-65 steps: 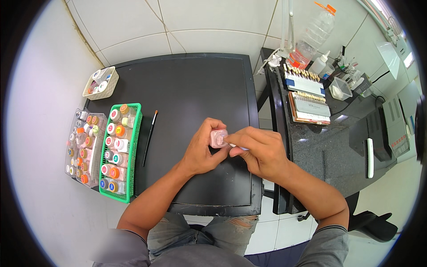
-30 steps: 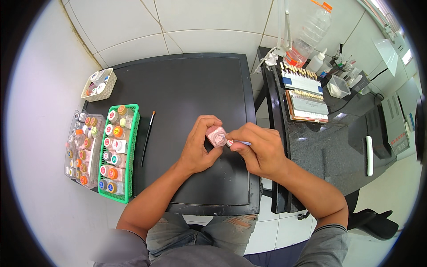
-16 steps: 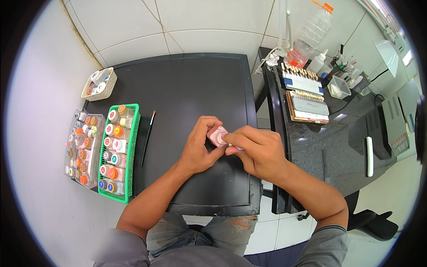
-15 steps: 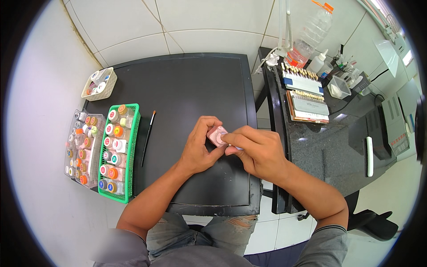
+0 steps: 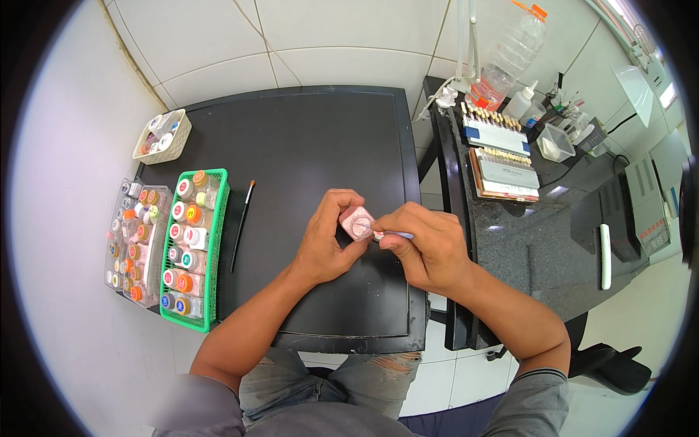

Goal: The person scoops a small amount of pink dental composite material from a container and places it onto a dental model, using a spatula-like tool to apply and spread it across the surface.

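My left hand (image 5: 326,231) is wrapped round a small square clear jar (image 5: 356,216) of pink powder. The jar is tilted, its round open mouth turned toward my right hand (image 5: 431,246). Pinched between that hand's thumb and fingers is a slender pale stick-like tool (image 5: 403,234), whose bluish end shows past the fingers. The tool's other end reaches to the jar's mouth; how deep it sits I cannot tell. A small reddish-white piece (image 5: 378,235), perhaps a cap, shows beside the right fingertips. A thin black brush (image 5: 242,226) lies on the black table (image 5: 306,146), left of my hands.
A green basket (image 5: 220,247) of capped jars stands on the left, beside a clear tray (image 5: 164,218) with more. A cream basket (image 5: 182,138) is at the far left. On the right granite counter (image 5: 502,269) are shade guides (image 5: 502,175), a plastic bottle (image 5: 513,51) and a white bar (image 5: 605,256).
My right hand has drawn slightly right, away from the jar, uncovering more of its mouth and of the tool. The left hand and jar stay nearly where they were.
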The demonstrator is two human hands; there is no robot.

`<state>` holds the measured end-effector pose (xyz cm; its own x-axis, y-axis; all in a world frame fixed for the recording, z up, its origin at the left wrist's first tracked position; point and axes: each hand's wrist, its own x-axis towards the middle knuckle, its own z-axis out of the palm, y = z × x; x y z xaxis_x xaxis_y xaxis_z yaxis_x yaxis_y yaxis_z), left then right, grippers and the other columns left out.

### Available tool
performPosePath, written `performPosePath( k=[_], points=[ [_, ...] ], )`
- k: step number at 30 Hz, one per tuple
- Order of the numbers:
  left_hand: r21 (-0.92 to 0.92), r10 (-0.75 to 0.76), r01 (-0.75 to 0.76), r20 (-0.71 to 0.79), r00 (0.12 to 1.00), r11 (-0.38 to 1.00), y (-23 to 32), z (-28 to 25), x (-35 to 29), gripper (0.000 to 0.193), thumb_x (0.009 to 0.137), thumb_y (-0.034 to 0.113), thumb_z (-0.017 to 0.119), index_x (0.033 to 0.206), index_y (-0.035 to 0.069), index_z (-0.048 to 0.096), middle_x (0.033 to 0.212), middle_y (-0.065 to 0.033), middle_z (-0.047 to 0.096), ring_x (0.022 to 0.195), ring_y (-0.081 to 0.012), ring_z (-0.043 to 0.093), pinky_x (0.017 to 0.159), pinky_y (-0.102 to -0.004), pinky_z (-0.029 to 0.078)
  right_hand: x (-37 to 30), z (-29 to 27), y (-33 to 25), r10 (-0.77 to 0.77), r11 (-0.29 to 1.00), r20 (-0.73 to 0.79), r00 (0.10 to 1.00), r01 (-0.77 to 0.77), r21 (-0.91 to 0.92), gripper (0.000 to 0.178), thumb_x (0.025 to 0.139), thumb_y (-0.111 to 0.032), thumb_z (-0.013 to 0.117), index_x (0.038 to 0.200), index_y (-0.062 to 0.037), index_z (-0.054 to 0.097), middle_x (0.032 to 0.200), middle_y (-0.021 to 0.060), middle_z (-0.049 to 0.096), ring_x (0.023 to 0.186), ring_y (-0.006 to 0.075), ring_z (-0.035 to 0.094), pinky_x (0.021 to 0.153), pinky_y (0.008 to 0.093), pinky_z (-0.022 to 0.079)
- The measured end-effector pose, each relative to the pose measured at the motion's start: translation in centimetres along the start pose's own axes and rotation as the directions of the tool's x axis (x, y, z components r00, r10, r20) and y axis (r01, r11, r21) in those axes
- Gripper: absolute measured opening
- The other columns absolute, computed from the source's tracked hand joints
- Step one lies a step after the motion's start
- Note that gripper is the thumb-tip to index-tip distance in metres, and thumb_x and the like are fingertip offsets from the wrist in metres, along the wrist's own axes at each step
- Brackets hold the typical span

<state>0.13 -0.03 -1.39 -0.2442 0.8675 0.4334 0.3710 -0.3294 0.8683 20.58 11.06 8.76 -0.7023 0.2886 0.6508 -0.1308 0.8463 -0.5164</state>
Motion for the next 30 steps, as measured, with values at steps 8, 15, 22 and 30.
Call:
performPosePath(
  k=[8,15,22,30],
  points=[
    [0.0,0.011,-0.011,0.009,1.0,1.0,0.1,0.0,0.0,0.063,0.09,-0.001,0.091,0.145,0.004,0.06,0.141,-0.0164,0.065,0.126,-0.0319,0.072,0.109,-0.0418,0.059,0.0,0.0,0.0,-0.017,0.999,0.034,0.999,0.018,-0.03,0.016,0.106,-0.017,0.084,0.117,-0.0057,0.081,0.093,0.0089,0.072,0.07,0.0306,0.072,0.062,0.0405,0.056],
    [0.077,0.083,-0.086,0.041,0.996,0.993,-0.4,-0.4,0.1,0.073,0.096,0.026,0.102,0.15,0.002,0.06,0.144,-0.0101,0.061,0.122,-0.0173,0.067,0.106,-0.0339,0.058,-0.2,0.3,0.2,-0.031,0.997,0.042,0.999,0.034,-0.074,0.02,0.101,-0.017,0.087,0.118,-0.0076,0.081,0.091,0.0069,0.069,0.071,0.0303,0.072,0.062,0.0419,0.056],
    [0.025,0.029,-0.031,0.042,0.999,0.999,1.0,-0.6,0.3,0.057,0.091,0.005,0.085,0.144,0.001,0.064,0.136,-0.0133,0.067,0.12,-0.0244,0.071,0.102,-0.0364,0.058,0.1,0.1,-0.1,-0.051,0.997,0.009,0.999,0.052,-0.051,0.021,0.099,-0.015,0.088,0.118,-0.0079,0.08,0.095,0.0074,0.071,0.075,0.0305,0.074,0.064,0.0425,0.057],
    [-0.012,0.054,-0.053,0.045,0.998,0.999,1.2,-0.2,0.3,0.061,0.096,-0.001,0.083,0.144,0.003,0.046,0.129,-0.0149,0.068,0.107,-0.0218,0.073,0.093,-0.0376,0.061,-0.4,0.4,0.1,-0.019,1.0,0.079,0.997,0.021,-0.023,0.027,0.096,-0.01,0.087,0.123,-0.009,0.081,0.098,0.0081,0.073,0.077,0.0327,0.075,0.066,0.0428,0.059]
  ],
)
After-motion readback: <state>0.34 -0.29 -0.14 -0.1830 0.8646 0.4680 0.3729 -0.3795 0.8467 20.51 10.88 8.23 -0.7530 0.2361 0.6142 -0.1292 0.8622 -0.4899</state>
